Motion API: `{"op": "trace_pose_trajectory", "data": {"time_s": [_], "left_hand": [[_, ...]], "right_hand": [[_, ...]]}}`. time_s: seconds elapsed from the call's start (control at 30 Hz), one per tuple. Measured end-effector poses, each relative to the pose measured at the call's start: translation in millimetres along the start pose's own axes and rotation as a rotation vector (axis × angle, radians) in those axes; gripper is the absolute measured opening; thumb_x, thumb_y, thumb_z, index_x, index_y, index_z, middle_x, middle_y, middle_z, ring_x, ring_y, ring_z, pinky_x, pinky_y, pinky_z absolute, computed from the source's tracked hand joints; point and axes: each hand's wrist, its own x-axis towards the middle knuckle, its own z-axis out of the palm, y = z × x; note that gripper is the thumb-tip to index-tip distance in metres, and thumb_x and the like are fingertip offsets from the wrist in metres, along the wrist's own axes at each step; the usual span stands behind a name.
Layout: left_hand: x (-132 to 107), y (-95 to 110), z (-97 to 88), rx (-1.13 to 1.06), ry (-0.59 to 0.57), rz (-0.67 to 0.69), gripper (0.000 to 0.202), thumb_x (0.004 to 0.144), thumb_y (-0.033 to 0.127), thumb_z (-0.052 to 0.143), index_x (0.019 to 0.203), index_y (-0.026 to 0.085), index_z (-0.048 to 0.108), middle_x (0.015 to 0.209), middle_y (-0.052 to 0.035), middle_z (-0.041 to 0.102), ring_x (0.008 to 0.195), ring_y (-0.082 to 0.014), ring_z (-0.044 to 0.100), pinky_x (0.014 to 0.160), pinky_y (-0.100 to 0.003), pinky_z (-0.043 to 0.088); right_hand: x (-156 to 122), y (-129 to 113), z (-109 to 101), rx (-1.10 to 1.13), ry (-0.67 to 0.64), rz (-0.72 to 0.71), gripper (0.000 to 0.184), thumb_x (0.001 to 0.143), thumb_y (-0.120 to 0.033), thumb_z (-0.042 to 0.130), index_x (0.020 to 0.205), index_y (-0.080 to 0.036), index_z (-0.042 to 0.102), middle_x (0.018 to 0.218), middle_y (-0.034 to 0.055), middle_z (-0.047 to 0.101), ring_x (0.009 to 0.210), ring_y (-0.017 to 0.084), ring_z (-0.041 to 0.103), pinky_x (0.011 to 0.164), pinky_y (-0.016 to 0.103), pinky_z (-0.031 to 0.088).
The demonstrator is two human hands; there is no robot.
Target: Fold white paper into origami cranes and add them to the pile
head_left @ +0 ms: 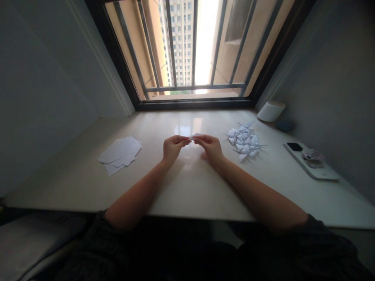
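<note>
Both my hands meet above the middle of a pale window-ledge table (190,187). My left hand (172,148) and my right hand (209,146) each pinch one end of a small folded piece of white paper (194,136), held just over the surface. The fingers of both hands are closed on it. To the left lies a loose stack of flat white paper sheets (120,154). To the right sits a pile of several folded white paper figures (244,140).
A white phone (310,160) with something small on it lies flat at the far right. A white roll (271,111) and a dark round object (284,125) stand in the back right corner. A barred window (193,50) closes the far edge; walls flank both sides.
</note>
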Motion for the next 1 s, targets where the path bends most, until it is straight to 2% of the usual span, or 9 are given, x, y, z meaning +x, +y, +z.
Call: {"op": "trace_pose_trajectory", "data": {"time_s": [0.2,0.33,0.53,0.6,0.67,0.77,0.87,1.0], "left_hand": [[1.8,-1.1,-2.4,0.009,0.008,0.009,0.026,0.053,0.033,0.085,0.071,0.017,0.074,0.067,-0.0029,0.071,0.062,-0.0123,0.062,0.063,-0.026,0.046],[4.7,-3.4,-5.3,0.013,-0.018,-0.006,0.028,0.055,0.034,0.084,0.073,0.017,0.074,0.068,-0.0042,0.072,0.064,-0.0137,0.063,0.065,-0.027,0.047],[5.9,-4.7,-7.4,0.055,0.023,-0.016,0.028,0.058,0.037,0.081,0.074,0.016,0.072,0.071,-0.0053,0.072,0.067,-0.0163,0.066,0.063,-0.027,0.047],[5.2,-3.3,-7.3,0.055,0.032,-0.003,0.032,0.06,0.038,0.08,0.081,0.017,0.071,0.072,-0.005,0.072,0.069,-0.0168,0.067,0.063,-0.027,0.048],[4.2,-1.4,-7.1,0.06,0.027,0.025,0.042,0.062,0.038,0.08,0.098,0.019,0.068,0.074,-0.0037,0.073,0.071,-0.0166,0.068,0.066,-0.026,0.048],[2.9,0.4,-6.1,0.083,-0.04,0.051,0.059,0.065,0.037,0.079,0.118,0.022,0.062,0.076,-0.0025,0.074,0.073,-0.0158,0.068,0.07,-0.027,0.049],[2.0,-0.5,-4.6,0.073,-0.108,0.054,0.049,0.068,0.037,0.077,0.113,0.02,0.067,0.08,-0.0043,0.075,0.076,-0.0163,0.068,0.073,-0.028,0.05],[1.8,-2.4,-3.2,0.054,-0.092,0.071,0.033,0.067,0.034,0.077,0.096,0.019,0.075,0.083,-0.0057,0.075,0.075,-0.0161,0.067,0.074,-0.03,0.05]], "right_hand": [[0.6,-1.8,-0.3,0.001,0.039,0.018,0.021,0.061,-0.038,0.081,0.075,-0.024,0.077,0.087,0.0027,0.075,0.079,0.018,0.066,0.078,0.035,0.051],[1.5,-0.5,-2.0,0.023,0.058,0.016,0.019,0.061,-0.035,0.081,0.076,-0.025,0.077,0.086,0.002,0.075,0.074,0.015,0.064,0.074,0.032,0.051],[1.8,-1.0,-1.5,0.015,0.093,0.022,0.019,0.062,-0.036,0.081,0.075,-0.024,0.076,0.084,0.0019,0.075,0.069,0.014,0.063,0.073,0.032,0.052],[2.4,-1.2,-1.8,0.019,0.116,0.016,0.02,0.061,-0.037,0.081,0.075,-0.024,0.076,0.084,0.0019,0.074,0.069,0.014,0.063,0.072,0.032,0.053],[3.0,-1.1,-2.9,0.016,0.126,-0.003,0.021,0.062,-0.037,0.081,0.076,-0.023,0.076,0.084,0.002,0.074,0.071,0.015,0.064,0.072,0.032,0.053],[2.9,-0.6,-4.9,-0.023,0.084,-0.038,0.02,0.064,-0.038,0.08,0.078,-0.024,0.076,0.085,0.0023,0.074,0.077,0.017,0.066,0.077,0.034,0.053],[1.9,0.9,-6.2,-0.102,0.045,-0.061,0.02,0.068,-0.04,0.077,0.08,-0.024,0.076,0.087,0.0027,0.074,0.082,0.019,0.066,0.08,0.036,0.053],[2.1,4.0,-7.4,-0.14,0.018,-0.082,0.019,0.071,-0.04,0.075,0.082,-0.025,0.076,0.087,0.0024,0.074,0.083,0.02,0.066,0.082,0.037,0.052]]}}
